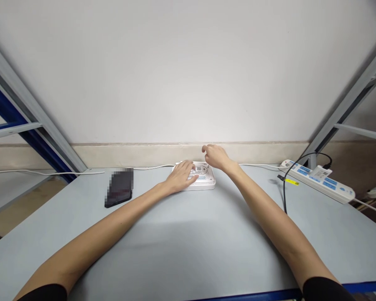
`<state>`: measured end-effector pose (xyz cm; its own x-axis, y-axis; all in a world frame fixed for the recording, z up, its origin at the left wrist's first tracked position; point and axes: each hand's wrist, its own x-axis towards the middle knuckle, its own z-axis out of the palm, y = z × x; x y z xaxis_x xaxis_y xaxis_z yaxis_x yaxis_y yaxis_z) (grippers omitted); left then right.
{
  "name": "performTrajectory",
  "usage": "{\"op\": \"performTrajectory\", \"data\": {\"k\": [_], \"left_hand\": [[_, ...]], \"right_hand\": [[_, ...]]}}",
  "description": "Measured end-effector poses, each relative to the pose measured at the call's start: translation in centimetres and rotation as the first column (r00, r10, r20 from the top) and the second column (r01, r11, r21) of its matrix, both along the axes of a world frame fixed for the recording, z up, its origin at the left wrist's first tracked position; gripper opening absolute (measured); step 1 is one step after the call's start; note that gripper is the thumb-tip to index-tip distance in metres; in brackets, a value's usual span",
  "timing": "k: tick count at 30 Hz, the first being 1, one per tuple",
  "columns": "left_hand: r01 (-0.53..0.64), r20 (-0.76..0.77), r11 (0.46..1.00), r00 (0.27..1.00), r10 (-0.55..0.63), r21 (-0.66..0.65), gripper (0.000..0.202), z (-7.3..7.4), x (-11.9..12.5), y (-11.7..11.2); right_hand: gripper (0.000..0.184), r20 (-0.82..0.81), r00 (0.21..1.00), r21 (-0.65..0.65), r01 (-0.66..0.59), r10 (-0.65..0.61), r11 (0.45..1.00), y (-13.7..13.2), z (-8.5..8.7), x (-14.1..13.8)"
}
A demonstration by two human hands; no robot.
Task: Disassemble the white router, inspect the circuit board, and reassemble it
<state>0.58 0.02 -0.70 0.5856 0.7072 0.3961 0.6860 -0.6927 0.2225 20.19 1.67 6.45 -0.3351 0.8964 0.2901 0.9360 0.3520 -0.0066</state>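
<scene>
A flat white box (207,180) with rounded corners, rows of vent holes and a printed label with a square code lies on the grey table near the wall; it looks like a router with its underside up. Across its left part rests my left hand (182,175), palm down with the fingers stretched out. Just above the far right corner is my right hand (217,156), its fingers curled together. Something thin seems to show beneath those fingers at the box, but it is too small to make out.
A dark phone (119,187), partly pixelated, lies to the left. On the right, a white power strip (319,182) holds a plug with a black cable (284,196) bearing a yellow tag. White cable (153,168) runs along the wall. Metal frame posts (47,117) flank the table.
</scene>
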Motion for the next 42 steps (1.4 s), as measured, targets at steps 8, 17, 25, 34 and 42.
{"op": "performTrajectory", "data": {"k": [8, 17, 25, 34, 42], "left_hand": [[0.006, 0.009, 1.000, 1.000, -0.006, 0.009, 0.032, -0.12, 0.09, 0.15], [-0.005, 0.040, 1.000, 0.999, 0.005, 0.000, 0.042, -0.26, 0.02, 0.15], [-0.006, 0.037, 1.000, 0.999, 0.006, -0.001, 0.033, -0.24, 0.04, 0.20], [-0.011, 0.036, 1.000, 0.999, 0.011, 0.007, 0.036, -0.08, 0.17, 0.11], [-0.011, 0.022, 1.000, 1.000, 0.011, 0.017, 0.036, -0.27, 0.10, 0.23]], "right_hand": [[0.032, 0.013, 1.000, -0.014, 0.027, -0.026, 1.000, -0.14, 0.12, 0.00], [0.047, 0.007, 1.000, -0.004, -0.012, 0.012, 1.000, 0.01, 0.11, 0.16], [0.039, 0.009, 1.000, -0.011, 0.001, -0.001, 1.000, 0.29, 0.03, 0.30], [0.048, 0.018, 1.000, 0.006, -0.024, 0.024, 1.000, -0.50, 0.15, -0.25], [0.039, 0.043, 0.999, 0.022, 0.012, -0.013, 1.000, -0.03, -0.03, 0.15]]}}
